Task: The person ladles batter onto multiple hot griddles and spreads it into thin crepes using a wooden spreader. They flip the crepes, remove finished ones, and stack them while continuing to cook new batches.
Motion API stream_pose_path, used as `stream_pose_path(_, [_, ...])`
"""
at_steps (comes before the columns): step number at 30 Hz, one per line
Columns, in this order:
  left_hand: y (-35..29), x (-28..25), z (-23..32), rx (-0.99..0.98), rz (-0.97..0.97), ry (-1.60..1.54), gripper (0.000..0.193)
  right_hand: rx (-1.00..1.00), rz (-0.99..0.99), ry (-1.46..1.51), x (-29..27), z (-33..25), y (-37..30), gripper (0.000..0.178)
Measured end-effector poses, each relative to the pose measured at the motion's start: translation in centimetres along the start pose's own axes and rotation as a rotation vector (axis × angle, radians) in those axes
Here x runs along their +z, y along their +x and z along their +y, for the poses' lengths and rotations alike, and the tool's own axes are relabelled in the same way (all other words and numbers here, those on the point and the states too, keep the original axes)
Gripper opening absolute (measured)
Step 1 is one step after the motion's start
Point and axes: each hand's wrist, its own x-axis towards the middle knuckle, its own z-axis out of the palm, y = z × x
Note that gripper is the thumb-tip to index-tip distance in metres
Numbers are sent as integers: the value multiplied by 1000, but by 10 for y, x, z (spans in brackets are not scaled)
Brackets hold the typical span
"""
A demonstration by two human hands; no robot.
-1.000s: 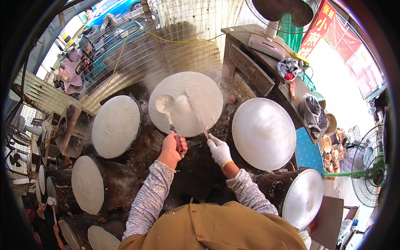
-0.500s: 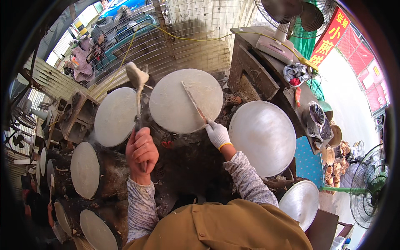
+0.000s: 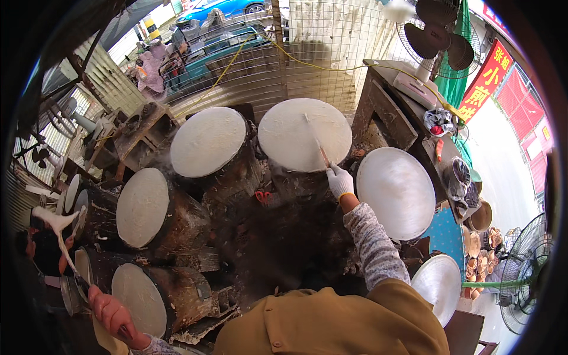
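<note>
My left hand (image 3: 112,313) is low at the left, its bare fingers wrapped around the handle of a long-handled tool (image 3: 62,231). Pale, sticky batter coats the tool's far end, so the shape of its head is hidden. Just beyond that hand stands a round griddle (image 3: 139,299) with a pale layer on top. My right hand (image 3: 340,180), in a white glove, grips a thin, flat spatula (image 3: 315,142). The spatula's blade lies across the batter-covered back middle griddle (image 3: 286,137). Pale layers also cover the back left griddle (image 3: 210,142) and the left griddle (image 3: 142,207).
Bare, shiny griddles stand on the right (image 3: 395,194) and lower right (image 3: 438,287). Dark drum stoves (image 3: 183,225) hold up the griddles. A wooden bench (image 3: 408,106) bears a fan (image 3: 438,38) and bags. Another fan (image 3: 526,272) stands at far right. Wire mesh closes the back.
My left hand has swung from the front middle down to the lower left with the batter-coated tool. My right hand still holds the spatula on the back middle griddle. The view has turned left.
</note>
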Motion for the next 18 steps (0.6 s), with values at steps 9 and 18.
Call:
stream_pose_path(9, [-248,43,90,572,196,115,23,11,262,17,6,68,-116,36])
stream_pose_path(18, [-407,26,111,915,203,66,18,3,-269,357,58,31,-285,38])
